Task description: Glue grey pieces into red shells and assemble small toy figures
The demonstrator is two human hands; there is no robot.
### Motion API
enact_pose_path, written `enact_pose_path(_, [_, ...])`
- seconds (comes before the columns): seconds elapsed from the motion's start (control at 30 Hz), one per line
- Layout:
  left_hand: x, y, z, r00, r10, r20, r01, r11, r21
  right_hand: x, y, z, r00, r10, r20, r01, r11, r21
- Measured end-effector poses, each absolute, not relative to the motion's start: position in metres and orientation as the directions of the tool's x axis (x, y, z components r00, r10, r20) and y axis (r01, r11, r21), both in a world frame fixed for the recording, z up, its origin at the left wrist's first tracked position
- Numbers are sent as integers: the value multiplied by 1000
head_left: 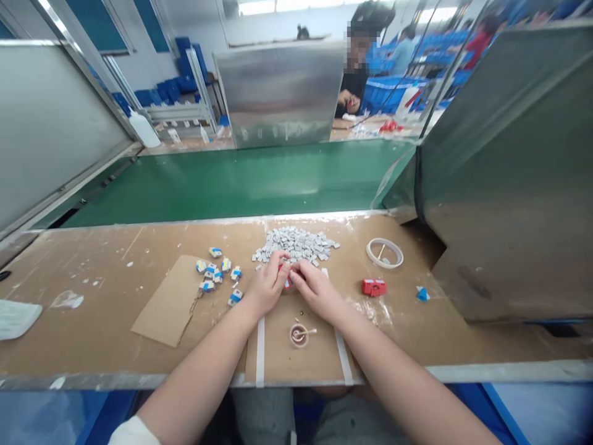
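Observation:
Both hands meet over the middle of the bench, in front of a heap of small grey flat pieces (296, 243). My left hand (267, 285) has its fingers closed round a small red plastic part (286, 283), mostly hidden by the fingers. From the other side, the thumb and fingers of my right hand (317, 289) pinch at the same red part. A small round cup (299, 335) with a cotton swab in it stands nearer to me, between my forearms. To the right lies another red plastic part (373, 287), shaped like a little toy vehicle body.
Several small white, blue and yellow blocks (217, 275) lie left, beside a cardboard sheet (167, 303). A tape roll (384, 253) and a blue scrap (422, 293) are on the right. Behind the bench runs a green conveyor belt (259, 185); a co-worker (354, 80) sits beyond. Metal panels (519, 167) flank the bench.

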State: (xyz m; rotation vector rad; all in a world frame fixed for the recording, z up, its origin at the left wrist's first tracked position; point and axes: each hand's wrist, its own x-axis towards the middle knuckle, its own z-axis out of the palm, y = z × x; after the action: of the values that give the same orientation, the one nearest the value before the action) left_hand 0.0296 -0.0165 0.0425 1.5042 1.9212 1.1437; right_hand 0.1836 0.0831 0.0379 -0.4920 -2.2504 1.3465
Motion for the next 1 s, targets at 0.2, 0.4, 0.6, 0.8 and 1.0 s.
enact_pose_path(0.2, [30,-13,40,-327,935,138,547,68,834,174,85,26,-786,570,238,-52,323,-945])
enact_pose_path(0.4, [26,-12,36,-356,921,159,546,67,835,169,84,25,-751,596,284,-43,384,-922])
enact_pose_path(0.6, [24,-8,40,-281,903,326,417,-191,889,179,87,30,-626,621,471,-137,507,-851])
enact_pose_path(0.8, [22,-9,31,-264,840,475,131,-457,880,188,90,32,-675,488,553,-257,548,-796])
enact_pose_path(1.0, [23,-12,32,-201,783,588,181,-560,808,189,91,29,-746,372,552,-264,596,-758])
